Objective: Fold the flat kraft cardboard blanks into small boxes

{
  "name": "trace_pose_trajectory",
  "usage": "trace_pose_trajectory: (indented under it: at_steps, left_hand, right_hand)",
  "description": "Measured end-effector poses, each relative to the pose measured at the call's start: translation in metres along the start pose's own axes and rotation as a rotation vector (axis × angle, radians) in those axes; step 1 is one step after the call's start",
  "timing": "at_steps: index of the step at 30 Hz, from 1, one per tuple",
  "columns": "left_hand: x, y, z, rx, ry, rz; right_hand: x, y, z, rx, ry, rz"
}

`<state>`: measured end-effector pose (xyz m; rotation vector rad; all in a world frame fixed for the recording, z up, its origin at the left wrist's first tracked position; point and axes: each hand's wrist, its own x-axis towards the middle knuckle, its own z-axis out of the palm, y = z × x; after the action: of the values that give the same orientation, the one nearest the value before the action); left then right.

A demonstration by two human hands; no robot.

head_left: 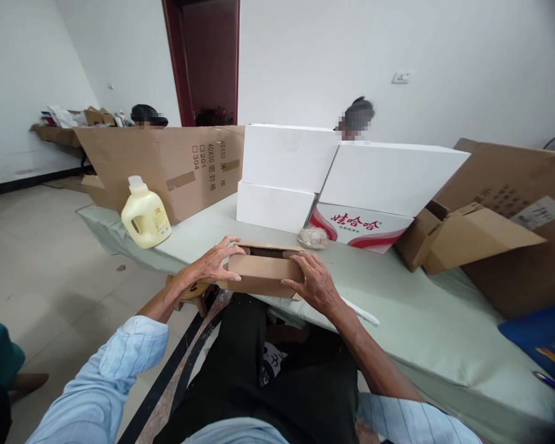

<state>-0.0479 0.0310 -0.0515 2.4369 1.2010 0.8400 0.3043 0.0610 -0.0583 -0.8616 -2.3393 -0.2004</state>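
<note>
Between my two hands is a small brown cardboard box (263,275), at the near edge of the cloth-covered table (425,308). A dark gap shows along the top of the box, behind its front flap. My left hand (216,262) grips the box's left end, thumb in front and fingers on top. At the right end my right hand (315,282) holds it the same way, its thumb against the front face. Just behind the box lies a clear crumpled plastic lump (313,238). A thin white strip (361,311) rests on the cloth beside my right wrist.
White cartons (289,157) are stacked behind the box, one with red print (363,225). A pale yellow jug (147,216) stands left, before a large brown carton (198,166). On the right are an open brown box (476,237) and a blue item (543,339). Two people sit beyond.
</note>
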Motion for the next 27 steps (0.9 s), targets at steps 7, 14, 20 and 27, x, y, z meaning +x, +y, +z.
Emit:
trace_pose_trajectory:
  at_steps: [7, 14, 20, 27]
  left_hand:
    - [0.004, 0.006, -0.013, -0.196, -0.095, -0.040]
    - [-0.019, 0.027, -0.012, -0.186, -0.120, -0.007]
    - [-0.021, 0.029, -0.013, -0.116, -0.201, 0.004]
    - [0.010, 0.030, -0.020, 0.211, -0.416, -0.084]
  right_hand:
    - [-0.016, -0.024, -0.002, -0.103, 0.123, -0.116]
    - [-0.055, -0.059, -0.003, -0.097, 0.259, -0.147]
    - [-0.043, -0.051, -0.014, -0.017, 0.096, -0.140]
    - [0.005, -0.025, -0.040, -0.113, -0.325, -0.258]
